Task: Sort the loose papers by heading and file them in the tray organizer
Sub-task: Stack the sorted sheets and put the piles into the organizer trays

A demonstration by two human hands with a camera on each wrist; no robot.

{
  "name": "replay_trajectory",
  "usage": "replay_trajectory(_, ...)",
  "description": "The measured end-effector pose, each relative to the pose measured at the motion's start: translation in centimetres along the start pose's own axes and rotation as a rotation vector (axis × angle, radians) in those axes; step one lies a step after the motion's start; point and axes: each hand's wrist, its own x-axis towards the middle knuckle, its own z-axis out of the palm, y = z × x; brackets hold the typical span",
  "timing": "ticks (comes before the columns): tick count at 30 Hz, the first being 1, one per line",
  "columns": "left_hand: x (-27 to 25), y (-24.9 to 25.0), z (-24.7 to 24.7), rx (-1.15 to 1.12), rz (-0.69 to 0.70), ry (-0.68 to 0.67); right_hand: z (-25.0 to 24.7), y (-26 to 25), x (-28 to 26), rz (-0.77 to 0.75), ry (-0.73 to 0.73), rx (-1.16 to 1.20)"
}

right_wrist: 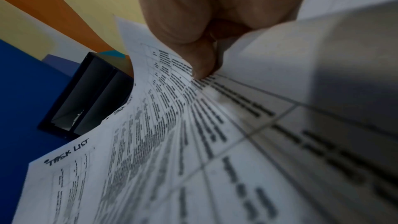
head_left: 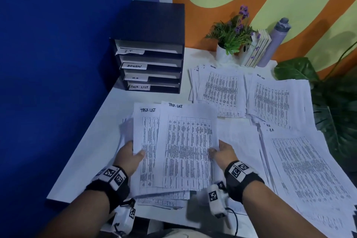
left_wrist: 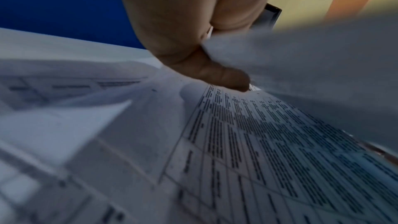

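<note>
— Where do we stand with the Task List sheets (head_left: 183,149)?

— We hold them between both hands, lifted off the white table (head_left: 90,152). Our left hand (head_left: 129,155) pinches the left edge with the thumb on top, and our right hand (head_left: 222,152) pinches the right edge the same way. The front sheet overlaps the one behind it, so two headings show.

— What room do we have around them?

— Left of our left hand the table lies bare up to its edge, with the blue wall (head_left: 48,63) just past it. Ahead of our left hand stands the tray organizer (head_left: 150,25), its slots labelled IT, Admin, H.R and Task List (the Task List slot is the lowest). More sheets lie under the held ones.

— And to the right?

— Crowded. The H.R pile (head_left: 305,166) lies just beside our right hand; beyond it lie the Admin pile (head_left: 222,89) and another Task List pile (head_left: 274,98). Behind those, against the orange and yellow wall, stand a potted plant (head_left: 231,35), some books (head_left: 257,50) and a grey bottle (head_left: 274,42).
</note>
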Motion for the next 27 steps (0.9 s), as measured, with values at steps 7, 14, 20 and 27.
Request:
replay_trajectory(7, -0.5, 2.1, 0.4, -0.058, 0.064, -0.074, 1.4, -1.1, -0.1, -0.121, -0.050, -0.002)
replay_trajectory(14, 0.2, 4.9, 1.8, -0.185, 0.077, 0.085, 0.3, -2.4, 0.0, -0.133, -0.138, 0.147)
replay_trajectory(20, 1.7, 4.1, 3.9, 0.079, 0.087, -0.006, -6.4, -2.1, 2.2, -0.232, 0.416, 0.078)
replay_trajectory(27, 2.1, 1.9, 5.3, 0.641, -0.108, 0.042, -18.0, -2.2, 6.8, -0.152, 0.627, -0.019)
